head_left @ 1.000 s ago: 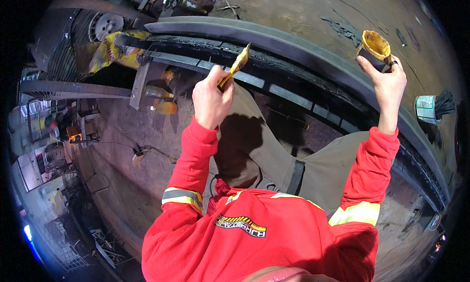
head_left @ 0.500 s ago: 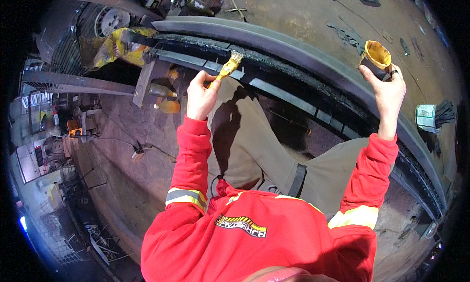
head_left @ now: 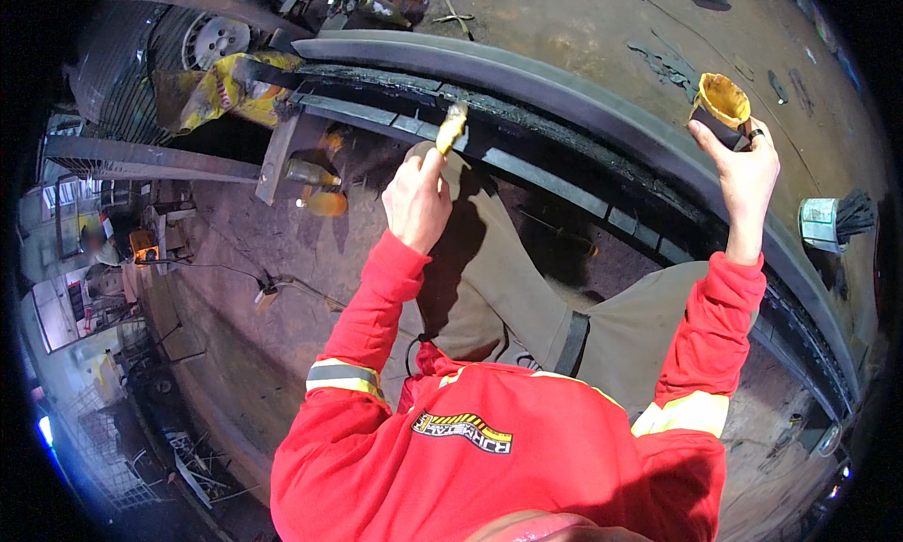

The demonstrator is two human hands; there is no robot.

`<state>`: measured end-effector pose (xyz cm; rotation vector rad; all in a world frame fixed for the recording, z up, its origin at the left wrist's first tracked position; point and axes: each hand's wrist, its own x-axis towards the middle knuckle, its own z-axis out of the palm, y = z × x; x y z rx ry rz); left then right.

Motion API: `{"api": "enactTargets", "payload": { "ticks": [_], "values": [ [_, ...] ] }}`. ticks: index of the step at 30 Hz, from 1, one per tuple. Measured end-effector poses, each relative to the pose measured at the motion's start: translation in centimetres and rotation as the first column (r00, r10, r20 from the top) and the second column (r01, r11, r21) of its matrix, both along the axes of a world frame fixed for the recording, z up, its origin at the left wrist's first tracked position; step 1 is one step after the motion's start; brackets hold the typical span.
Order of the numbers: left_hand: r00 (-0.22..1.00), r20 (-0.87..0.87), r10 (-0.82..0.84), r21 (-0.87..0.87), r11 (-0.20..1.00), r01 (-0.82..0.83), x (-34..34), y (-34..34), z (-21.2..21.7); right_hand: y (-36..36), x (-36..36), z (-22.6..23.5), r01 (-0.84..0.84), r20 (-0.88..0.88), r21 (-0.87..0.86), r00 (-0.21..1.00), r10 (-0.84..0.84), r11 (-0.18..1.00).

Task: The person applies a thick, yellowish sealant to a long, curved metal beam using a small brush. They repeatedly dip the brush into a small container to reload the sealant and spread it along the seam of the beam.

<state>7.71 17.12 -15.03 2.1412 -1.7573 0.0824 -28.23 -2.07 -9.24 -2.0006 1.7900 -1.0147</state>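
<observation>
lowered, left hand grasps brush on dark rail; right hand grasps cup.

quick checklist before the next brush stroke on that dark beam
1. Brush gripped in left hand: ok.
2. Bristles loaded with yellow grease: ok, the tip looks coated.
3. Brush tip on the dark beam: ok, it touches the black channel.
4. Cup held upright in right hand: ok, opening faces up.
5. Grease left in cup: cannot tell, only the smeared rim shows.
6. Can with black brush clear of the right arm: ok, it sits apart on the surface.
</observation>
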Motion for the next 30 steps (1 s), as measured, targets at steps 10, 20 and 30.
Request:
{"api": "enactTargets", "payload": {
  "ticks": [10, 20, 30],
  "values": [
    [0.999, 0.015, -0.04, 0.063, 0.997, 0.039, -1.0, -0.6, 1.2, 0.0, 0.0, 0.0, -0.032, 0.002, 0.001, 0.999, 0.032, 0.999],
    [0.995, 0.044, -0.085, 0.015, 0.996, 0.085, -0.8, -1.9, 2.1, -0.1, 0.2, 0.2, -0.028, -0.021, -0.047, 0.999, 0.027, 0.999],
    [0.992, 0.117, 0.044, 0.043, 0.998, -0.049, 3.8, -2.9, 1.3, 0.1, 0.2, -0.1, -0.034, 0.013, -0.007, 0.999, 0.034, 0.999]
  ]
}}
